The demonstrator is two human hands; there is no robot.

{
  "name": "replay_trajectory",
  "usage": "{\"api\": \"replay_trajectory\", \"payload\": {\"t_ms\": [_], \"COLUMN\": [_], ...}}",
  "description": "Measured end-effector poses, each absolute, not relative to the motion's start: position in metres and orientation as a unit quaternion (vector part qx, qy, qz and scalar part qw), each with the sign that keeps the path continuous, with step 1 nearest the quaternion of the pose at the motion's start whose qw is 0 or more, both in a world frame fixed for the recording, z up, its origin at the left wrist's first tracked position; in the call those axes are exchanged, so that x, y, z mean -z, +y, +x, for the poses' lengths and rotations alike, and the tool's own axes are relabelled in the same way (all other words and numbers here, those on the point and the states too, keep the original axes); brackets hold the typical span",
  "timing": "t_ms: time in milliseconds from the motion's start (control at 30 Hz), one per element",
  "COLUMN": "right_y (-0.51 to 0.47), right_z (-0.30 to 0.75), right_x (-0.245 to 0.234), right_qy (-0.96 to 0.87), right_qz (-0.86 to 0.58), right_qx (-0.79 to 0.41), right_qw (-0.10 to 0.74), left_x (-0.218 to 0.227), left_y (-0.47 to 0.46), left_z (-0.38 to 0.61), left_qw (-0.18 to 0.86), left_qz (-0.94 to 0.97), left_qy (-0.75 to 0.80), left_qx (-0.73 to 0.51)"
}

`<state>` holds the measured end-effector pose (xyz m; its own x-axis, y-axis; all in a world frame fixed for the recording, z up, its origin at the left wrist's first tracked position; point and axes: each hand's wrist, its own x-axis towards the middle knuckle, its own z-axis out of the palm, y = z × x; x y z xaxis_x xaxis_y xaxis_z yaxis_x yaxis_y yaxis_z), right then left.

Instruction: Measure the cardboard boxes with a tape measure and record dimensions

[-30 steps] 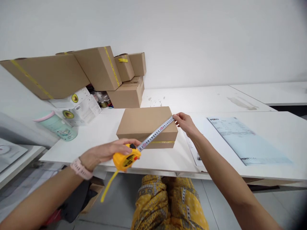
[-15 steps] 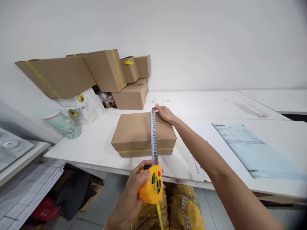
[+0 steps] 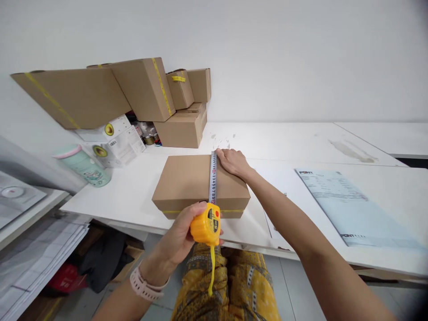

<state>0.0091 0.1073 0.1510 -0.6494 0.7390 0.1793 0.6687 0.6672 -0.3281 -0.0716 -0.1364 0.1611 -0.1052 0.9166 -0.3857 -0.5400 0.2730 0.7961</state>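
Note:
A closed brown cardboard box with a yellow stripe along its near side sits on the white table. My left hand is wrapped round a yellow tape measure in front of the box's near edge. The metal blade runs out of the case, across the box top, to its far edge. There my right hand rests on the box top, its thumb at the blade's end; whether it pinches the tip is hard to see. A yellow strap hangs from the case.
Several cardboard boxes are stacked at the back left against the wall. Before them stand white avocado-printed boxes and a leaning mint tumbler. A blue printed plastic mailer lies on the table at right.
My left hand has moved the tape measure forward and up, closer to the box's near edge. The blade now lies lower over the box top. My right hand stays at the far edge.

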Motion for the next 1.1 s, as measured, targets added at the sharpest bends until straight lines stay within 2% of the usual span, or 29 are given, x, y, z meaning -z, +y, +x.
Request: {"api": "replay_trajectory", "payload": {"t_ms": [133, 300, 733, 1100], "right_y": [0.105, 0.103, 0.103, 0.103], "right_z": [0.010, 0.010, 0.010, 0.010], "right_x": [-0.153, -0.157, -0.155, -0.154], "right_qy": [-0.901, -0.911, -0.917, -0.917], "right_qz": [-0.368, -0.352, -0.338, -0.336], "right_qx": [-0.144, -0.160, -0.158, -0.160], "right_qw": [0.179, 0.145, 0.142, 0.143], "left_x": [-0.162, -0.159, -0.138, -0.141], "left_y": [-0.142, -0.148, -0.154, -0.155], "left_z": [-0.066, -0.048, -0.023, -0.026], "left_qw": [0.642, 0.635, 0.620, 0.622], "left_qz": [0.182, 0.164, 0.138, 0.148], "left_qy": [0.481, 0.467, 0.443, 0.451], "left_qx": [-0.569, -0.594, -0.633, -0.623]}}
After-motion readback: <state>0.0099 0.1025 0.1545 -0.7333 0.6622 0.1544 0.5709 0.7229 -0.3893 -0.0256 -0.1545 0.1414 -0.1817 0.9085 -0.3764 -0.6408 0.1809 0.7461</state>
